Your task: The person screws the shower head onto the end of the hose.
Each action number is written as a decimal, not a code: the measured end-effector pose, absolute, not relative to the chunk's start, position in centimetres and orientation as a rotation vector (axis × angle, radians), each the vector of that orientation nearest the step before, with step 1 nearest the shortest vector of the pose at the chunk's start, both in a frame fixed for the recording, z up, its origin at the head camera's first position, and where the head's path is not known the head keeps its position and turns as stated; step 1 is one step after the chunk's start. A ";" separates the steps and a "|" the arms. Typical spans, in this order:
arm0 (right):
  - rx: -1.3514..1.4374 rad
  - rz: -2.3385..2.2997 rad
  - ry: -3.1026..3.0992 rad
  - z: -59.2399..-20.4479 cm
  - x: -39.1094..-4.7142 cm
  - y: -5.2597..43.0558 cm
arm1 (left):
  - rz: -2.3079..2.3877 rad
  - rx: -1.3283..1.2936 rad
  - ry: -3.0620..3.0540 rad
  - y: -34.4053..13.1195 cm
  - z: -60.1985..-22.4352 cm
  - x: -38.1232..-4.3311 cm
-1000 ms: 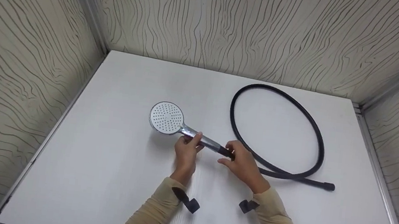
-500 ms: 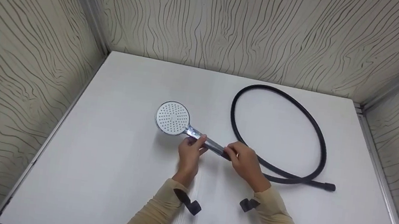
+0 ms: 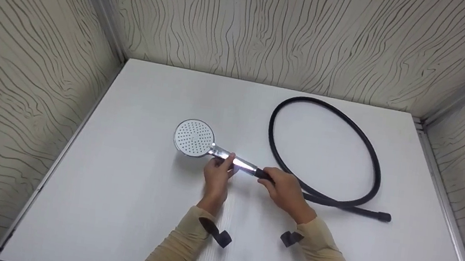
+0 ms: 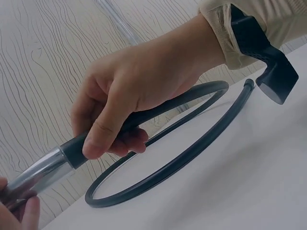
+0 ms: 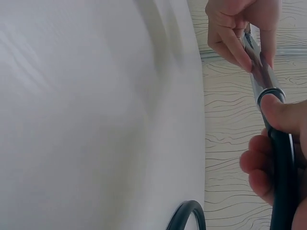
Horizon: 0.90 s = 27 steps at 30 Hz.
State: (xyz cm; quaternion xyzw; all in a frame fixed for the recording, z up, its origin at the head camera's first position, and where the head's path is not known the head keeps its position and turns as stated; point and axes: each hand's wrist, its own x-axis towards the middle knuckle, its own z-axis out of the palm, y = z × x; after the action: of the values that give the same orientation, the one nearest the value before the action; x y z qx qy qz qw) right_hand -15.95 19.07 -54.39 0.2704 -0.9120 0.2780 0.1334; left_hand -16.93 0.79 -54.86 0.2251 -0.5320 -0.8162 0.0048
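A chrome shower head (image 3: 194,138) with a round white perforated face is held above the table. My left hand (image 3: 216,179) pinches its handle (image 3: 245,166), thumb on top. My right hand (image 3: 287,194) grips the black end of a hose (image 3: 375,174) at the foot of the handle. In the left wrist view, the black hose end (image 4: 73,152) meets the chrome handle (image 4: 45,172) in line, and the right thumb presses along it. The right wrist view shows the left fingers (image 5: 235,45) on the handle and the right fingers (image 5: 259,167) curled round the hose.
The hose lies in one wide loop on the white table (image 3: 130,171), its other end fitting (image 3: 384,217) to the right. Wood-patterned panels (image 3: 245,25) stand at the back and both sides. Black wrist mounts (image 3: 223,238) sit on both sleeves.
The shower head swung slightly right, then back left. My right fingers closed on the hose end by the joint and now grip it a little farther from the handle.
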 end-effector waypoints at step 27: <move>0.576 1.043 -2.914 -53.8 -16.6 19.3 | -2.509 0.726 -1.674 0.9 -54.7 -17.7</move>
State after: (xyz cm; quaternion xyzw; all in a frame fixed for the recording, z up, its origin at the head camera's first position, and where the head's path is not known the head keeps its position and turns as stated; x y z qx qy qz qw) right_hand -16.62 19.27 -53.82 0.1830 -0.9256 0.3313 -0.0035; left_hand -17.70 0.90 -54.73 0.2341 -0.5396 -0.8085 0.0195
